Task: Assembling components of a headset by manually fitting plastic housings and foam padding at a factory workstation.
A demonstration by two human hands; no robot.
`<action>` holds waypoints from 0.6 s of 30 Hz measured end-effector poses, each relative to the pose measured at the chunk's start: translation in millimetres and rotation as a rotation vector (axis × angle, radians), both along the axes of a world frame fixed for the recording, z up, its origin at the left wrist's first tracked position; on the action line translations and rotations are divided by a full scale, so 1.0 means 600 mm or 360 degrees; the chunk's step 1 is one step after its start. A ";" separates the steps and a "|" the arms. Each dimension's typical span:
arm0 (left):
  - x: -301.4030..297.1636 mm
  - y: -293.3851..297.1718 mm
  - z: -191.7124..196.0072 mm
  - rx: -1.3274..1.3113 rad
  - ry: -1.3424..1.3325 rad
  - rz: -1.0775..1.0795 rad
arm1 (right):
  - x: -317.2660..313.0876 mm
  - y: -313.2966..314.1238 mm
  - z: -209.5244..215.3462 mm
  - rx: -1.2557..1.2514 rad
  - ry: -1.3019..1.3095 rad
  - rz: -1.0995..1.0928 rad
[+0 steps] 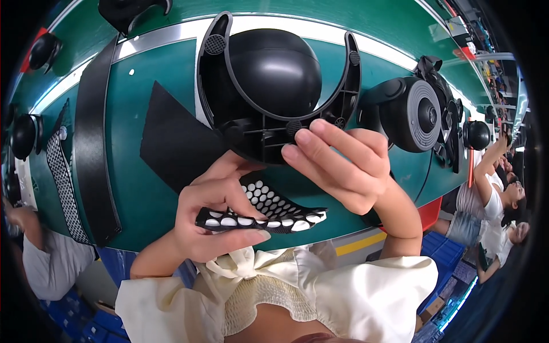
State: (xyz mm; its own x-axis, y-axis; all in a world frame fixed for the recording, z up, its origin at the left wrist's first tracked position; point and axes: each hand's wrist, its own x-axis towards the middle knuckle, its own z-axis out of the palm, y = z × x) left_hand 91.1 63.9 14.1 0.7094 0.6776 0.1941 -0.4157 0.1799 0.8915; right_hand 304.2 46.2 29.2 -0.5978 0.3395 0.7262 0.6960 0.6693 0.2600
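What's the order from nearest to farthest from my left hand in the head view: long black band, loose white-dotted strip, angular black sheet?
1. Angular black sheet: just beyond your left hand, ahead and to its left.
2. Long black band: farther left.
3. Loose white-dotted strip: farthest, left of the band.

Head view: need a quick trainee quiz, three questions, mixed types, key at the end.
1. Which hand pinches the bent white-dotted strip: (a) right, (b) left?
2. True or false: the grey-ringed round part lies to the left of the curved black frame.
3. Fill in: the tabletop is ____ in colour.

Key: 1. b, the left hand. 2. False, it lies to the right. 3. Green.
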 end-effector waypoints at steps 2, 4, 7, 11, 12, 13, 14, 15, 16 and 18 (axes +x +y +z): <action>0.000 0.000 -0.004 0.0030 -0.0024 0.0007 | -0.003 0.004 -0.005 0.0028 0.0019 0.0016; -0.002 0.000 -0.008 -0.0034 -0.0043 -0.0001 | -0.003 0.004 -0.005 0.0056 0.0039 0.0035; -0.004 -0.001 -0.004 -0.0152 0.0006 0.0000 | -0.001 0.003 -0.001 0.0024 0.0029 0.0042; -0.005 -0.001 -0.006 -0.0146 -0.0035 0.0052 | -0.002 0.004 -0.011 -0.0181 0.0441 0.0193; -0.006 0.000 -0.007 -0.0161 -0.0038 0.0038 | 0.001 0.001 -0.008 -0.0247 0.0380 0.0219; -0.007 0.000 -0.007 -0.0175 -0.0040 0.0025 | 0.003 -0.001 -0.007 -0.0313 0.0320 0.0247; -0.006 0.000 -0.006 -0.0174 -0.0040 0.0025 | 0.004 0.000 -0.007 -0.0313 0.0319 0.0247; -0.005 0.001 -0.006 -0.0173 -0.0039 0.0018 | 0.006 0.002 -0.009 -0.0255 0.0265 0.0254; -0.004 0.001 -0.005 -0.0173 -0.0038 0.0012 | 0.006 0.003 -0.011 -0.0198 0.0211 0.0260; -0.001 -0.001 -0.004 -0.0184 -0.0060 0.0036 | 0.008 0.001 -0.015 -0.0156 0.0154 0.0212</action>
